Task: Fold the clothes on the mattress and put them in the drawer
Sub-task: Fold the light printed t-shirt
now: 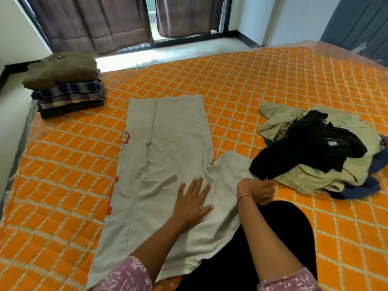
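Bedroom, orange quilted mattress [262, 85] still in its plastic wrap, curtained window [126, 22] behind it; no drawer in view. We have a grey T-shirt [172, 148] laid face-down and lengthwise in front of us, left side already folded in, so the red print shows only along that edge. Our left hand [193, 199] lies flat on the shirt body with fingers spread, holding nothing; we read it as an anchor so the fabric doesn't slide or wrinkle. Our right hand [259, 191] is curled at the loose right sleeve [228, 166], its grip apparently pinching the cloth edge, though the fingertips are partly hidden; likely it's about to bring that sleeve across. Folded stack [67, 85] sits at the far left corner, well apart, out of the working area and probably staged for one trip to the drawer. Unfolded pile [319, 152], khaki, black and blue pieces, sits just beside the right hand, close for the next pick. Roughly mid-task by our estimate.
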### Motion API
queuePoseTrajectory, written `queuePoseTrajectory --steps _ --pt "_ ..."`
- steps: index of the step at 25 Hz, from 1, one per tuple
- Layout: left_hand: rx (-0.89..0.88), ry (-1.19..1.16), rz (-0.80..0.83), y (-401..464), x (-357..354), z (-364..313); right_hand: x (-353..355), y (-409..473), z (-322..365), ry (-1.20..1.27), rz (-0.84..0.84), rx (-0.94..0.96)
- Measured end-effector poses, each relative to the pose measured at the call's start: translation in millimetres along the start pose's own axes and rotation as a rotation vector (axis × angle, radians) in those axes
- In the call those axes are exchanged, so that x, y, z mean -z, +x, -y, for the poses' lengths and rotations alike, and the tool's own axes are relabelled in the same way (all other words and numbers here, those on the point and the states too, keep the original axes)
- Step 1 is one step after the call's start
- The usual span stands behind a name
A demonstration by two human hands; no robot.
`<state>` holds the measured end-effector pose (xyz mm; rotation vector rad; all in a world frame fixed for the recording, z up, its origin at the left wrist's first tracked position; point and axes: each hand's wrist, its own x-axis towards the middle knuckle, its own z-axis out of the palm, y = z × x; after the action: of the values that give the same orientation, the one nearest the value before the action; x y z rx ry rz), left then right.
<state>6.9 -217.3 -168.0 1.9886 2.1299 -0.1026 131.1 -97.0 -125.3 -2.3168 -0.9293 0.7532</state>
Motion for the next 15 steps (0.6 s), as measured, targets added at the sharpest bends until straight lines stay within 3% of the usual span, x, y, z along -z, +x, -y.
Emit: queuePoseTrajectory --steps 2,5,7,9,11,13,15 --pt "0.012 -0.024 0.049 1.5 0.7 0.0 1.4 13.7 0.2 0.126 0.045 -0.081" --pt "0.015 -0.078 0.129 2.6 6.5 1.5 -1.4 23.2 -1.1 0.324 0.305 -0.182" --pt "0.050 -0.246 0.193 3.1 23.5 3.0 1.5 9.8 3.8 0.432 0.468 -0.150" --pt "0.151 -0.650 0.190 4.5 49.7 4.8 1.4 -14.8 9.9 0.557 0.484 0.015" --pt "0.298 -1.354 0.098 2.3 78.6 12.1 5.8 -57.8 16.0 0.577 0.479 0.297" --pt "0.379 -1.897 0.037 -7.4 98.3 35.8 6.5 -107.2 16.4 0.432 0.581 0.644" --pt "0.369 -2.235 -0.071 -26.3 105.6 64.8 2.1 -151.9 8.6 0.137 0.724 1.014"
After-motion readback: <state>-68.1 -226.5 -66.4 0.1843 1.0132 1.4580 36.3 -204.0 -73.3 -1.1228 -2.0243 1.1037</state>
